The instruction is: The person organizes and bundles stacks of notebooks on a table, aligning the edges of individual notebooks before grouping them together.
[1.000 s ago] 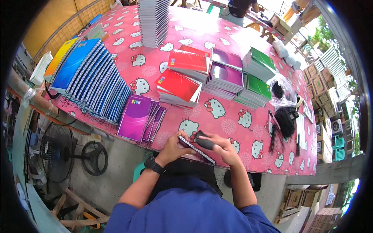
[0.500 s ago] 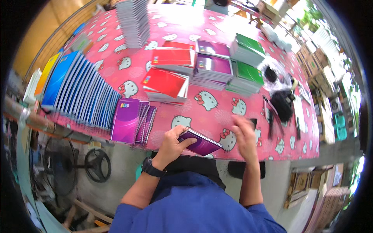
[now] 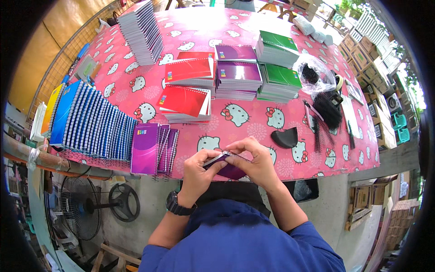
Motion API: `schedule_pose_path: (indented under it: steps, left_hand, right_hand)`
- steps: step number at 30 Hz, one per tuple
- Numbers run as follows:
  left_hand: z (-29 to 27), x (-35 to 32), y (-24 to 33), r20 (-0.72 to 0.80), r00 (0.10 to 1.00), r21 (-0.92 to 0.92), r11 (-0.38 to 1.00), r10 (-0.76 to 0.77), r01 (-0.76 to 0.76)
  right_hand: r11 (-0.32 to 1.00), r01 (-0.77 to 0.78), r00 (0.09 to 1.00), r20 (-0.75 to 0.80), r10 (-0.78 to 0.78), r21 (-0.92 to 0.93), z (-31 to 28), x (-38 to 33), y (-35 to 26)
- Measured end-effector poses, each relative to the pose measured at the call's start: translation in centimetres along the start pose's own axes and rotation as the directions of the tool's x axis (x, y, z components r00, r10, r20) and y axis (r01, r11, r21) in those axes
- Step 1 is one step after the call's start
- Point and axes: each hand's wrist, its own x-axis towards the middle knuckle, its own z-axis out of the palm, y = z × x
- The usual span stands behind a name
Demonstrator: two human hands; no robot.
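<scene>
1. Nearest me, my blue sleeves come up from the lower edge; my left wrist wears a black watch [image 3: 174, 205].
2. My left hand [image 3: 197, 171] and right hand [image 3: 256, 161] meet at the near edge of the table [image 3: 253, 131], both bent inward, knuckles up.
3. Between them I hold a purple notebook [image 3: 226, 167]. Most of its cover is hidden under my hands, so I see only a strip of it.
4. Its long axis runs roughly left to right, the right end tilted a little away from me. Which edge carries the spiral I cannot make out.
5. My left fingers [image 3: 212, 159] are clenched on its left end, thumb on top. My right fingers [image 3: 242, 147] pinch its far edge, curled down over the cover.
6. Just left of my hands lies a fanned row of purple books [image 3: 152, 148], overhanging the table edge.
7. Further left, a long row of blue books [image 3: 90, 122] stands on edge, leaning.
8. To the right, a black pouch [image 3: 285, 137] and loose black coils [image 3: 326, 111] lie well apart from my hands.
9. Mid-table: red stacks [image 3: 186, 99], purple stacks [image 3: 238, 75], green stacks [image 3: 278, 75].
10. Farthest, a tall grey stack [image 3: 142, 31] and a clear bag [image 3: 312, 72] of dark bits, too small to tell.
</scene>
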Motion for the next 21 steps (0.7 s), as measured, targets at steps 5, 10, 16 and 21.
schedule_pose_path:
  steps: [5,10,16,21]
  left_hand:
    - [-0.1,0.0,0.1,-0.001,1.0,0.015,1.0,-0.017,0.017]
    - [-0.1,-0.2,-0.8,0.014,1.0,-0.023,1.0,0.014,-0.013]
    - [-0.4,-0.1,-1.3,0.017,1.0,-0.031,0.999,0.024,-0.024]
    - [-1.2,-0.4,-0.4,0.04,0.997,0.048,0.996,0.072,-0.074]
  right_hand:
    - [0.982,-0.012,0.999,0.031,0.007,0.186,0.3,0.1,0.5]
    - [0.982,-0.029,0.999,0.039,0.022,0.189,0.5,0.0,0.4]
    - [0.981,-0.028,0.996,0.087,0.011,0.194,0.6,0.3,0.5]
    - [0.993,0.082,0.996,0.034,-0.086,0.086,0.8,0.0,-0.2]
